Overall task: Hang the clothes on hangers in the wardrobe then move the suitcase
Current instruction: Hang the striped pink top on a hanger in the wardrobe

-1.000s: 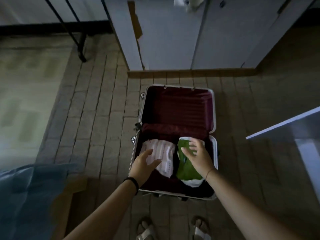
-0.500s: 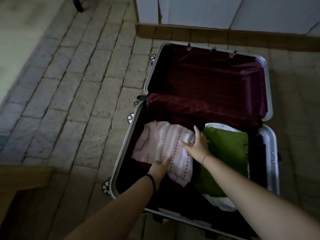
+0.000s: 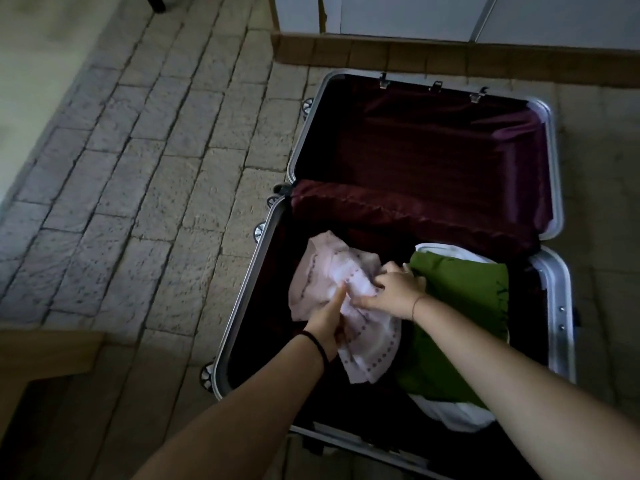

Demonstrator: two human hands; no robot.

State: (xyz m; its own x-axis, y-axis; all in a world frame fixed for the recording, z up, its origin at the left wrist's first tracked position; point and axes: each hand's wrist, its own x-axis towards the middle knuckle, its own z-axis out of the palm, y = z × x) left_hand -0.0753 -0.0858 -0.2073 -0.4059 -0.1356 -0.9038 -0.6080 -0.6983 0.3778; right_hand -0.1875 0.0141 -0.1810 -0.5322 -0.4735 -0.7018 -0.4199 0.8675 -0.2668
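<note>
An open suitcase (image 3: 554, 174) with a silver frame and dark red lining lies flat on the tiled floor. In its near half sits a pale pink garment (image 3: 322, 265) with dotted stripes, bunched up in the middle. My left hand (image 3: 327, 318) grips its lower middle. My right hand (image 3: 394, 289) grips its right edge, fingers curled into the cloth. To the right lies a folded green garment (image 3: 460, 296) on top of a white one (image 3: 450, 410). The far half of the suitcase holds nothing.
The white wardrobe (image 3: 415, 15) stands just behind the suitcase, above a brown skirting strip (image 3: 381, 53). A wooden piece of furniture (image 3: 41, 355) juts in at the lower left. Stone-pattern floor (image 3: 156, 168) spreads to the left.
Both hands have closed on the pink garment, which lay flat and is now crumpled and gathered between them. The view has come slightly closer.
</note>
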